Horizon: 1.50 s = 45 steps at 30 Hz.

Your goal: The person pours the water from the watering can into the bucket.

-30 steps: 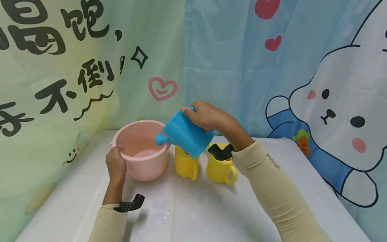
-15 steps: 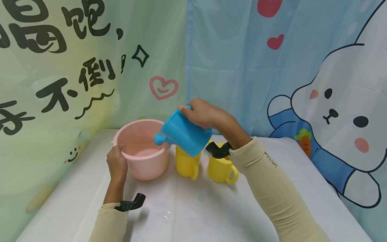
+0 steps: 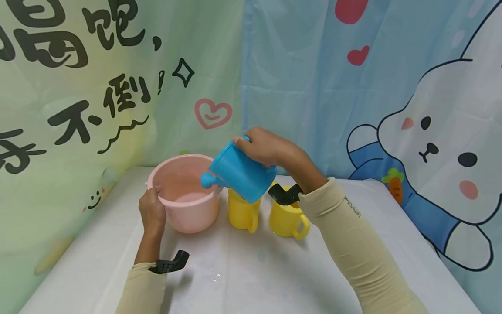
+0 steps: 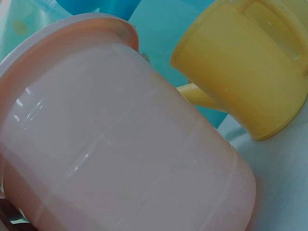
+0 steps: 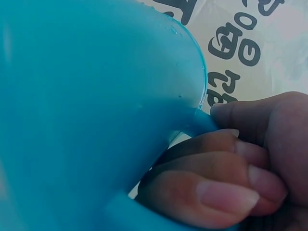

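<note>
My right hand grips the handle of a blue watering can. The can is tilted left, with its round spout head over the right rim of a pink bucket. In the right wrist view, the fingers curl round the handle, and a few droplets cling near the can's rim. My left hand holds the bucket's left rim, thumb at the edge. The bucket stands upright; whether water flows into it cannot be made out. In the left wrist view the bucket's wall hides most of the left hand.
Right of the bucket stand two yellow watering cans, one partly behind the blue can and another partly behind the right wrist. A few wet drops lie on the white table cover. A printed curtain hangs behind.
The view shifts very slightly. Both hands, the tilted blue watering can and the bucket stay almost in place.
</note>
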{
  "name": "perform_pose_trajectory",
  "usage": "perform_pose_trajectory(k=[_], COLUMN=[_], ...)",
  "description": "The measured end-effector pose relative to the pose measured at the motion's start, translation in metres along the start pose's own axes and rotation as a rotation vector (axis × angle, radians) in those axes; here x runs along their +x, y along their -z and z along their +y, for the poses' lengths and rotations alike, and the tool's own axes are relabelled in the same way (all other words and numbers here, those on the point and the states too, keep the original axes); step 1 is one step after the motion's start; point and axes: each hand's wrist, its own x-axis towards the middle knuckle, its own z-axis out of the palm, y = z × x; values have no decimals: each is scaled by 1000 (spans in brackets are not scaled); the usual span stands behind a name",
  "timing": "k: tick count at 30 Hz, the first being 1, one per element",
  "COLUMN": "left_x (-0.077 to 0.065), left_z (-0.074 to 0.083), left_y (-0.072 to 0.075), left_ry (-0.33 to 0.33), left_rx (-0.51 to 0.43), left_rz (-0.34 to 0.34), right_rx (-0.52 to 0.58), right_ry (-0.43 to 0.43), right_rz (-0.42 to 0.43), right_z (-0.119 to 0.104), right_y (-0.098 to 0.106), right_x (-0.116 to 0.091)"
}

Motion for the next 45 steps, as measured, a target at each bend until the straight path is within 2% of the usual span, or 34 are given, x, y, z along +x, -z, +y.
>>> perform_pose_trajectory(k=[26, 45], left_x=[0, -1], left_z=[1, 1], left_y=[-1, 0], left_ry=[5, 15], left_rx=[-4, 3], left_rz=[-3, -4], right_rx=[4, 35], right_ry=[10, 6], right_rz=[1, 23], right_z=[3, 14], right_y=[0, -2], right_x=[-2, 2])
